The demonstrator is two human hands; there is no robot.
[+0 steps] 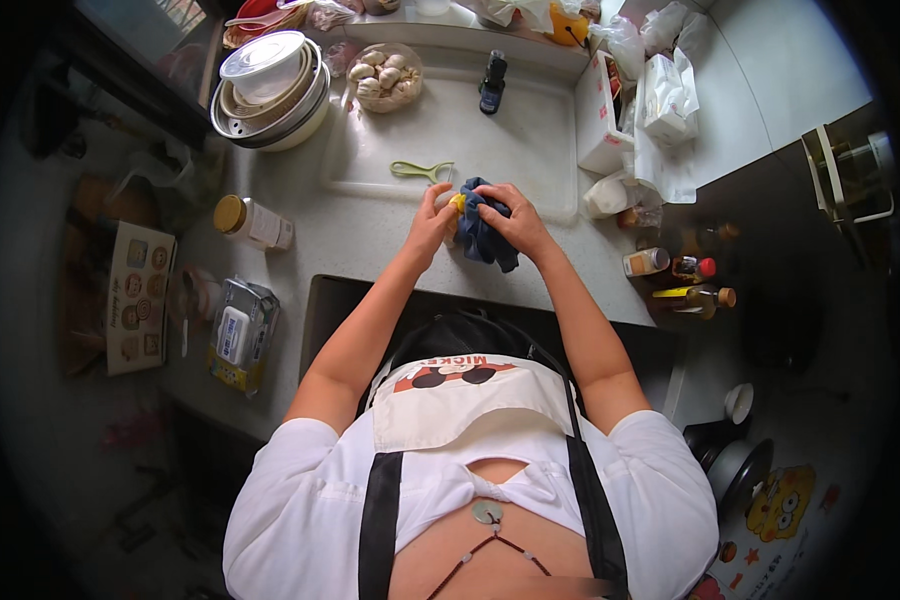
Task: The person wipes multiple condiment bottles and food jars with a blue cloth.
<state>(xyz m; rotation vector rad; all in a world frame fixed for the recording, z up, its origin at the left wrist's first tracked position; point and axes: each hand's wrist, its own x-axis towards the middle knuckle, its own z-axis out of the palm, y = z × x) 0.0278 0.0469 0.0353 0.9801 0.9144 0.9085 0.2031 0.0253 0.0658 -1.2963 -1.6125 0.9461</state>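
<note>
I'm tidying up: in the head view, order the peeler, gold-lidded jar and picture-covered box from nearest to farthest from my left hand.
1. Peeler, just beyond the left hand.
2. Gold-lidded jar, to the left.
3. Picture-covered box, farther left.

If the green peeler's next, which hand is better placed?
Probably left: the left hand sits just below the green peeler in the picture, nearer than the right hand, which grips the dark blue cloth. The left's own hold is unclear.
</note>
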